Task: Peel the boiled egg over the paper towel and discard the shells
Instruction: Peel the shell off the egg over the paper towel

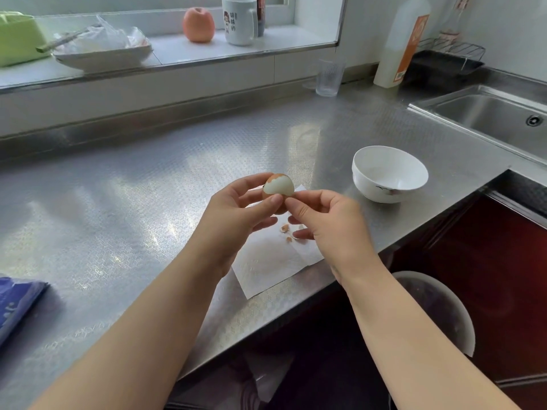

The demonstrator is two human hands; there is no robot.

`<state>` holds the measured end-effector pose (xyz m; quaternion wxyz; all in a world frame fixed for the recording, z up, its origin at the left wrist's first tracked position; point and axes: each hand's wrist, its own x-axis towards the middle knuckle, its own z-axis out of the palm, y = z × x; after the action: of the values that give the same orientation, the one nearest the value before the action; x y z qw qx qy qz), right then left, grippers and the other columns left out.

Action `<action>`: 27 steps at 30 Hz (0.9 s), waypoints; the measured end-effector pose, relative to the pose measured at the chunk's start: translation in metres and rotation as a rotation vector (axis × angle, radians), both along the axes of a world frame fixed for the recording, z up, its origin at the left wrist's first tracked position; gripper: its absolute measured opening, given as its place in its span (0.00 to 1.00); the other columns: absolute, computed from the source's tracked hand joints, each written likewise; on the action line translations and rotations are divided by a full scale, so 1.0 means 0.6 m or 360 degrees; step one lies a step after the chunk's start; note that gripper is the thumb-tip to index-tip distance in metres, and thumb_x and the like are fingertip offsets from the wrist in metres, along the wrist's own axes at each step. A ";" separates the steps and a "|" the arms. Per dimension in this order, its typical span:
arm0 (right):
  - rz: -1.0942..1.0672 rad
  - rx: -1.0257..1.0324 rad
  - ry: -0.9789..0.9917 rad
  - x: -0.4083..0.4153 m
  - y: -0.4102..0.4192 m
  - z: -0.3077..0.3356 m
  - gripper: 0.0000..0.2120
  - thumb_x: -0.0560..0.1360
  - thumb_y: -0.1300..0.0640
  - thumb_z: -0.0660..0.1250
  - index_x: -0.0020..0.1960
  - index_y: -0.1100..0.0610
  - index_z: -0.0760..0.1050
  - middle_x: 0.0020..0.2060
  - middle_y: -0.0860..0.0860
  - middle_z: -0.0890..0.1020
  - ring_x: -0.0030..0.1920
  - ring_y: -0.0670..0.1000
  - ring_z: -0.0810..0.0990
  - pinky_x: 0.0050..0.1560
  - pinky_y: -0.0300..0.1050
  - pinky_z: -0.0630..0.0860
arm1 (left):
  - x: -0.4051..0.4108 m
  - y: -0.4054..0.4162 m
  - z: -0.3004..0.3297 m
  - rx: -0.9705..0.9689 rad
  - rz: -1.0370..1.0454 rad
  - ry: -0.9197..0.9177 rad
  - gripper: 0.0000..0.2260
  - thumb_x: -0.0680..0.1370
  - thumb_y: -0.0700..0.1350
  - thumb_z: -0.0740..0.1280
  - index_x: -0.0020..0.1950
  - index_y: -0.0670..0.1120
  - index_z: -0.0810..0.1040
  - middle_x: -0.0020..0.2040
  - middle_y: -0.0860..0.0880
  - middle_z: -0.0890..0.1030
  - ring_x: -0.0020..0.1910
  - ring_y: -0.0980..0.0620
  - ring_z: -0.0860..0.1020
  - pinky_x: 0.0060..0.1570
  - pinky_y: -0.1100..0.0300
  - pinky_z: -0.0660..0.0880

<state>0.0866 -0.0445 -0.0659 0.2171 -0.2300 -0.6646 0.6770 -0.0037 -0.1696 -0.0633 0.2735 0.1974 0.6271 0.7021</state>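
Held above the paper towel (275, 261), the half-peeled egg (278, 187) sits pinched in the left hand (236, 214) while the right hand (325, 220) fingertips nip its shell edge; it looks slippery, soft, so hold lightly around the middle

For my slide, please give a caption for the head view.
Both hands peel a boiled egg above a paper towel.

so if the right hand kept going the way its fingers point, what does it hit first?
The egg: the right hand points up-left with its fingertips already at the shell, and the left hand is just behind it.
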 end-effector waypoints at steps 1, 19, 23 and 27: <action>-0.0028 0.0102 -0.0001 0.001 0.000 -0.001 0.07 0.72 0.56 0.73 0.49 0.56 0.81 0.41 0.52 0.86 0.35 0.46 0.83 0.36 0.41 0.80 | 0.001 0.000 0.000 0.0000 -0.0010 -0.0002 0.15 0.76 0.39 0.72 0.63 0.48 0.80 0.56 0.44 0.86 0.52 0.50 0.86 0.49 0.60 0.80; 0.0012 0.0551 0.0077 0.004 0.013 -0.009 0.04 0.72 0.56 0.73 0.41 0.52 0.78 0.43 0.52 0.82 0.44 0.50 0.81 0.38 0.47 0.82 | -0.008 -0.009 0.007 -0.0017 -0.0228 -0.0154 0.24 0.69 0.44 0.74 0.65 0.45 0.78 0.53 0.45 0.86 0.50 0.46 0.86 0.44 0.62 0.80; 0.0038 0.0470 0.0135 0.004 0.013 -0.008 0.05 0.73 0.58 0.72 0.40 0.52 0.78 0.38 0.51 0.83 0.43 0.51 0.83 0.38 0.45 0.82 | -0.011 -0.010 0.007 -0.0021 -0.0243 -0.0162 0.23 0.69 0.44 0.74 0.64 0.45 0.79 0.53 0.44 0.86 0.50 0.45 0.86 0.44 0.62 0.81; -0.0066 0.0363 0.0134 -0.001 0.019 -0.010 0.04 0.74 0.59 0.71 0.41 0.55 0.77 0.37 0.51 0.83 0.38 0.48 0.83 0.37 0.44 0.82 | -0.011 -0.010 0.007 -0.0003 -0.0277 -0.0210 0.21 0.70 0.43 0.73 0.62 0.45 0.79 0.51 0.44 0.87 0.48 0.45 0.86 0.43 0.62 0.81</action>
<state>0.0858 -0.0332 -0.0720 0.2835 -0.1890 -0.7227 0.6014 -0.0104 -0.1755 -0.0591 0.3743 0.2041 0.5890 0.6866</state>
